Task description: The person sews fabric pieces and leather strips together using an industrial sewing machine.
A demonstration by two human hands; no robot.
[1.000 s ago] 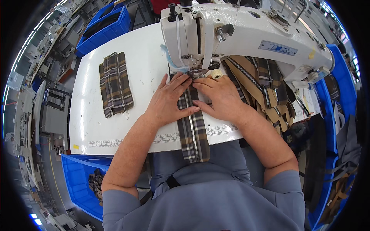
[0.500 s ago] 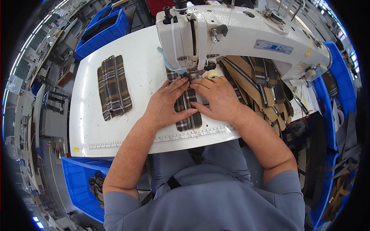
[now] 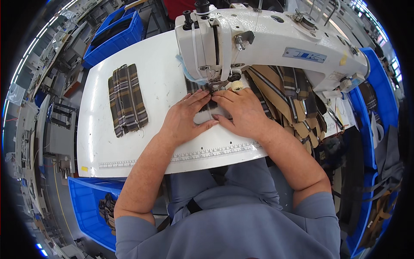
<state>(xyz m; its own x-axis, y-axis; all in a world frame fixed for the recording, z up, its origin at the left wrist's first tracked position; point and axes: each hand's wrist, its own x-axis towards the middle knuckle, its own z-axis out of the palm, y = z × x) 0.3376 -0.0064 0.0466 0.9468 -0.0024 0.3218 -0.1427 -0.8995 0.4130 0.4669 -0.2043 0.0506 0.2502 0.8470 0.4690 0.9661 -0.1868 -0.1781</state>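
Under the sewing machine on the tabletop, the plaid zipper panel is probably light and soft, stiffer along its zipper, best pressed flat beside it, as left hand and right hand rest there with extended, ungripping fingers.

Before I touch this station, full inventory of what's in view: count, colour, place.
Sewing machine: 1, white, upper centre to right
Table: 1, white, under the machine
Plaid strip: 1, dark, between the hands near the needle
Zip panel: 1, brown-grey plaid, table's left side
Zip pieces: several, overlapping, tan and plaid, beneath machine arm
Roll: 1, cream, beside right fingers
Ruler scale: 1, black on white, table's near edge
Bins: at least 3, blue, upper left, lower left, right
Background equipment: count unclear, mostly grey, far left
Clothing: grey-blue, lower centre
Left hand: 1, bare, left of strip
Right hand: 1, bare, right of strip
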